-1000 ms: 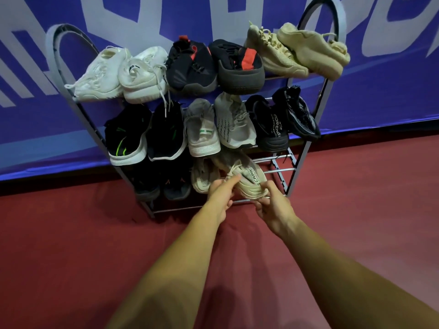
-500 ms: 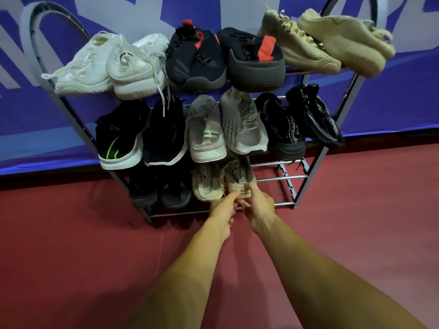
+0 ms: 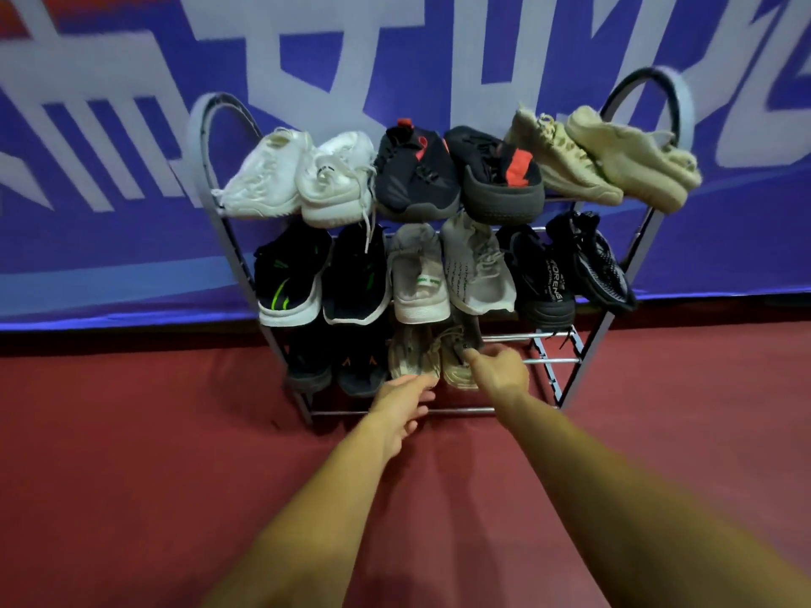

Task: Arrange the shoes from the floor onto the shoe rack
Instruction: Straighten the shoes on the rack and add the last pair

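Note:
A grey metal shoe rack (image 3: 461, 411) with three tiers stands against the wall. Its bottom tier holds two dark shoes (image 3: 309, 366) at the left and a beige pair in the middle. My right hand (image 3: 500, 373) is at the heel of the right beige shoe (image 3: 454, 373), with its fingertips closed on it. The left beige shoe (image 3: 410, 357) sits beside it. Just in front of that shoe hovers my left hand (image 3: 401, 405), fingers apart and holding nothing. Pairs of white, black, grey and tan shoes fill the upper two tiers.
The right part of the bottom tier shows bare rails (image 3: 550, 361). A red floor (image 3: 131, 476) spreads in front of the rack. A blue and white banner (image 3: 131, 212) covers the wall behind it.
The beige shoe has gone further into the bottom tier beside its mate. My left hand has come off it and drawn back. The camera has pulled away from the rack.

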